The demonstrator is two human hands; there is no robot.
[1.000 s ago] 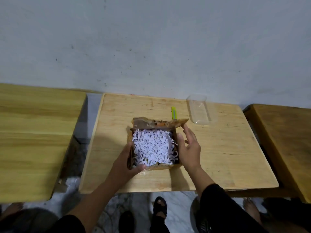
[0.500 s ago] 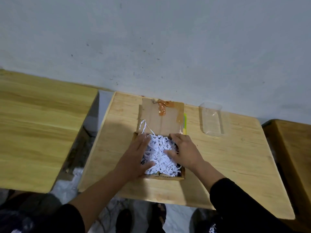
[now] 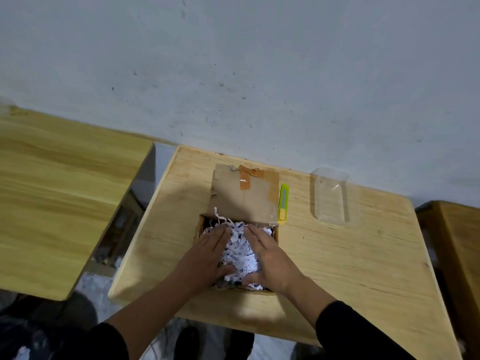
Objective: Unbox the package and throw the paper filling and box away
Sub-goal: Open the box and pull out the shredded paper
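On the middle pale wooden table (image 3: 337,261) sits one brown cardboard box (image 3: 198,229), its taped lid (image 3: 245,196) flipped back flat. One heap of white shredded paper (image 3: 240,252) fills the box. Two hands press into it: the left hand (image 3: 210,258) and the right hand (image 3: 270,261), both spread wide with fingers flat, holding nothing. Just right of the lid lies one yellow cutter knife (image 3: 283,203), then one clear plastic case (image 3: 330,195).

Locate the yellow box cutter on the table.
In the head view, the yellow box cutter lies flat on the table, beside the open flap's right edge, left of the clear plastic case.
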